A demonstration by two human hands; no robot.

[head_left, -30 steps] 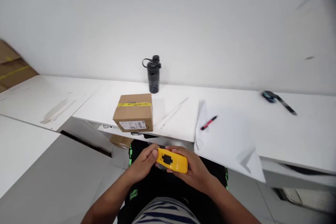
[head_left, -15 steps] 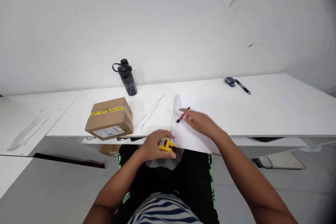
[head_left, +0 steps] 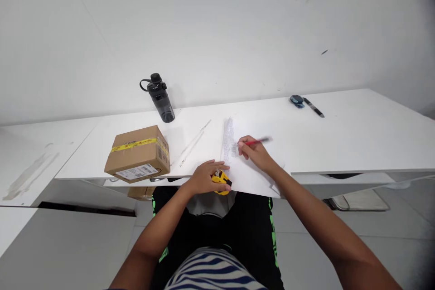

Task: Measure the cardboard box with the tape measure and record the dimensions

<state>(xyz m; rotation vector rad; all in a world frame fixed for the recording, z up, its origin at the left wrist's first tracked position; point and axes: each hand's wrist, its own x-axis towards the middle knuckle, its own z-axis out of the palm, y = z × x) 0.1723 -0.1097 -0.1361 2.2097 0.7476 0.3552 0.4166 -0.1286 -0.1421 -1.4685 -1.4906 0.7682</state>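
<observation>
My left hand (head_left: 206, 178) is closed around a yellow and black tape measure (head_left: 221, 181) at the table's front edge, its fingertips by the lower left of the paper. A red pen (head_left: 254, 142) is pinched in my right hand (head_left: 252, 150), its far end blurred by motion. The right hand rests over a white sheet of paper (head_left: 247, 177) whose left side carries dense handwriting. The sheet overhangs the front edge of the table.
A taped cardboard box (head_left: 137, 152) sits on the white table (head_left: 356, 140) at the left. Behind it stands a dark water bottle (head_left: 161, 99). Toward the back right lie a small dark blue object (head_left: 297, 101) and a black marker (head_left: 313, 108).
My right hand has picked the red pen up off the paper and now holds it in a writing grip. My left hand has moved slightly right and up with the tape measure.
</observation>
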